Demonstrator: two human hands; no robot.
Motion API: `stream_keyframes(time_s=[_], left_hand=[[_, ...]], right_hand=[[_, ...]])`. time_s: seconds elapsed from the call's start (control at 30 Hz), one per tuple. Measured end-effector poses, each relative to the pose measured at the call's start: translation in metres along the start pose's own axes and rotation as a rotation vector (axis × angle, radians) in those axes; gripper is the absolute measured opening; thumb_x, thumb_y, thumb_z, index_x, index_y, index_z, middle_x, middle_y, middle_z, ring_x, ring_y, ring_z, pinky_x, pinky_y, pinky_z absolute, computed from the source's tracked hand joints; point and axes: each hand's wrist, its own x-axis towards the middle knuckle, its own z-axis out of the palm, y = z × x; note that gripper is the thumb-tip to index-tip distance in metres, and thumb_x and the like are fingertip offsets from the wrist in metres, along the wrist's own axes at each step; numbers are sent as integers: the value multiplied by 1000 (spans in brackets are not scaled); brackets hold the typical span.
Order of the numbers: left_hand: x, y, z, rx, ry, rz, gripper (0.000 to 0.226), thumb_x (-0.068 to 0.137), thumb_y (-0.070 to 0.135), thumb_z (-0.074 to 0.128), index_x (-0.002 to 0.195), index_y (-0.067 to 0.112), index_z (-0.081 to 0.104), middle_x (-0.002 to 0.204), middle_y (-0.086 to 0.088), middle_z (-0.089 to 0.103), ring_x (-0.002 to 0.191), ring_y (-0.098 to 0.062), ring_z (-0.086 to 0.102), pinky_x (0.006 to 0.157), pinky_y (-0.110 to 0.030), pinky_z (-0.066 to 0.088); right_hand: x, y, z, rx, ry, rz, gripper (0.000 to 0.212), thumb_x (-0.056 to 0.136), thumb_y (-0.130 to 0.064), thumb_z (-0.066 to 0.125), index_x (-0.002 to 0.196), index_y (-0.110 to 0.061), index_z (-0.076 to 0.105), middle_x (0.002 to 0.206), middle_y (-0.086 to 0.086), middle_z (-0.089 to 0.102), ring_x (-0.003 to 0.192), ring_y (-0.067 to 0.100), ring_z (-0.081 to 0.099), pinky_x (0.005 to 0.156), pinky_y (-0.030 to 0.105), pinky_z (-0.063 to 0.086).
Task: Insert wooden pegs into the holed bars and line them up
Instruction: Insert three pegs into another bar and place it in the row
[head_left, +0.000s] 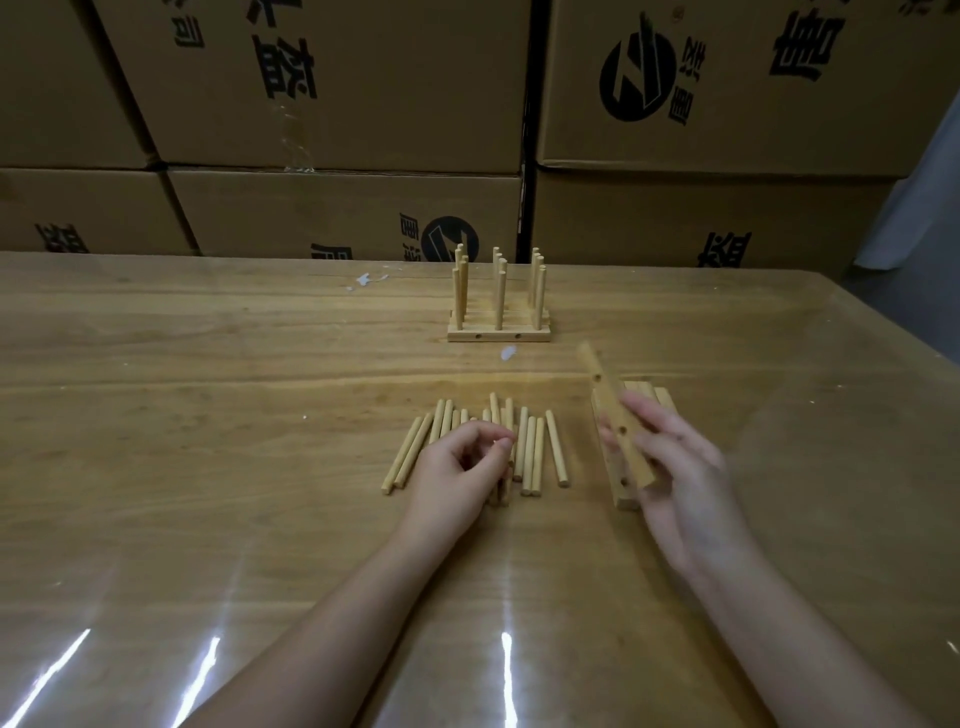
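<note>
Several loose wooden pegs (530, 452) lie side by side on the table in front of me. My left hand (462, 467) rests on top of them with its fingers curled; whether it pinches a peg is hidden. My right hand (680, 467) holds a holed bar (613, 410) lifted at a slant above a small stack of other holed bars (623, 493). Further back stand several finished bars (498, 332) pressed together in a row, with upright pegs (500, 291) in three columns.
The wooden table (208, 415) has a glossy clear cover with white smears (508, 353) near the finished bars. Stacked cardboard boxes (337, 104) form a wall behind the far edge. The table's right edge (893, 338) slants away.
</note>
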Motion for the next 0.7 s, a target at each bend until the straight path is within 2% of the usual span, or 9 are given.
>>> stream_keyframes(time_s=[0.07, 0.17, 0.27, 0.37, 0.43, 0.47, 0.57, 0.63, 0.7], left_hand=[[0, -1, 3, 49, 38, 23, 20, 92, 15, 61, 85, 32, 68, 75, -9, 68, 76, -23, 65, 72, -34, 52], [-3, 3, 5, 65, -1, 76, 21, 97, 23, 54, 82, 26, 69, 74, 6, 69, 75, -8, 64, 73, -22, 49], [-6, 6, 4, 71, -66, 85, 48, 97, 41, 41, 81, 2, 64, 71, -3, 61, 74, -21, 60, 75, -37, 47], [-7, 9, 3, 0, -74, 83, 57, 93, 46, 40, 88, -7, 58, 73, -18, 56, 72, -31, 56, 73, -44, 46], [-7, 10, 1, -62, -62, 45, 55, 90, 45, 43, 89, -9, 55, 71, -14, 54, 66, -20, 51, 64, -34, 44], [-6, 11, 0, -105, -48, 11, 51, 92, 42, 44, 91, -7, 56, 70, -7, 57, 63, -14, 53, 61, -28, 45], [-3, 10, -4, -282, 12, -115, 35, 99, 34, 41, 95, 5, 61, 68, 3, 67, 59, -9, 61, 54, -22, 51], [-1, 11, -6, -372, 47, -159, 35, 101, 35, 38, 96, 10, 62, 65, 0, 67, 57, -10, 62, 53, -22, 52], [-1, 12, -6, -360, 53, -135, 39, 103, 36, 31, 99, 10, 60, 60, -1, 64, 51, -12, 59, 50, -22, 49]], right_hand=[[-7, 7, 9, 84, -138, 112, 36, 80, 3, 53, 113, -8, 64, 111, 9, 68, 101, 24, 66, 75, 24, 55], [-17, 17, 19, 173, -261, 164, 44, 74, 2, 56, 117, -4, 58, 114, 13, 66, 106, 29, 63, 79, 27, 54], [-23, 23, 25, 101, -342, 192, 40, 78, 1, 57, 117, -5, 59, 112, 12, 67, 106, 28, 64, 81, 27, 54], [-26, 23, 26, -78, -412, 164, 34, 85, -2, 55, 116, -14, 61, 112, 5, 68, 105, 23, 64, 84, 27, 53], [-27, 22, 23, -382, -419, -4, 31, 90, -8, 53, 113, -27, 64, 109, -8, 68, 103, 11, 64, 83, 20, 52], [-25, 23, 20, -591, -384, -168, 29, 93, -12, 52, 111, -32, 63, 108, -15, 67, 104, 4, 62, 84, 17, 49], [-16, 25, 7, -1224, -185, -686, 25, 94, -18, 47, 112, -27, 62, 106, -19, 62, 105, 2, 55, 93, 20, 36], [-8, 27, -1, -1490, -124, -745, 25, 90, -21, 53, 112, -24, 64, 111, -9, 61, 107, 14, 54, 94, 32, 32], [-4, 29, -5, -1644, -174, -628, 29, 92, -30, 53, 120, -32, 60, 127, -9, 54, 120, 18, 46, 104, 42, 24]])
